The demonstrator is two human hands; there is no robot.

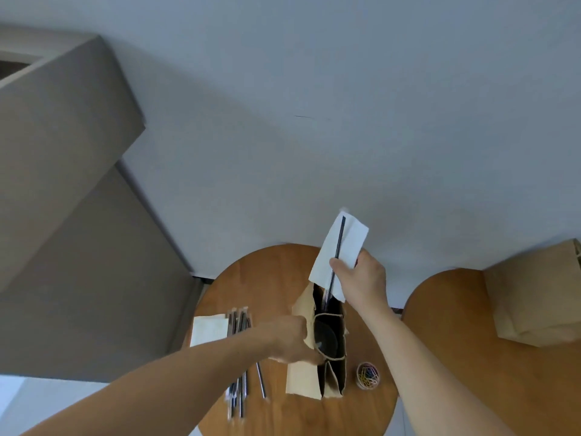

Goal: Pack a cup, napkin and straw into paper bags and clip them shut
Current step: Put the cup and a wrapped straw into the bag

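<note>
Brown paper bag (334, 377) stands open at the lower centre of the frame on a round wooden table (267, 278). A dark cup (325, 336) appears to sit inside it, so step 1 of the packing looks done. The left hand (292, 339) grips the bag's left rim, fingers curled over the edge, and holds the mouth open. The right hand (361, 278), above the bag's far end, pinches 1 white napkin (349, 243) and 1 dark straw (339, 240) together, the thumb pressing the straw against the paper. The straw's lower end dips into the bag mouth, while most of the napkin is above the rim. Judged from this, the napkin and straw are part-way in; folding the top and clipping it are left to do.

Coloured paper clips (367, 376) lie in a small clear cup just right of the bag. Loose straws (240, 357) lie left of the bag, partly under the left forearm, beside a stack of napkins (209, 328). Flat pale-brown paper (301, 379), probably spare bags, lies under and left of the standing bag. A second table (440, 309) at the right of the frame carries a large brown paper bundle (534, 294). A grey cabinet (63, 184) fills the left of the frame.

Possible obstruction: the cup takes up much of the bag's width, leaving a narrow slot at the far end for the napkin.
</note>
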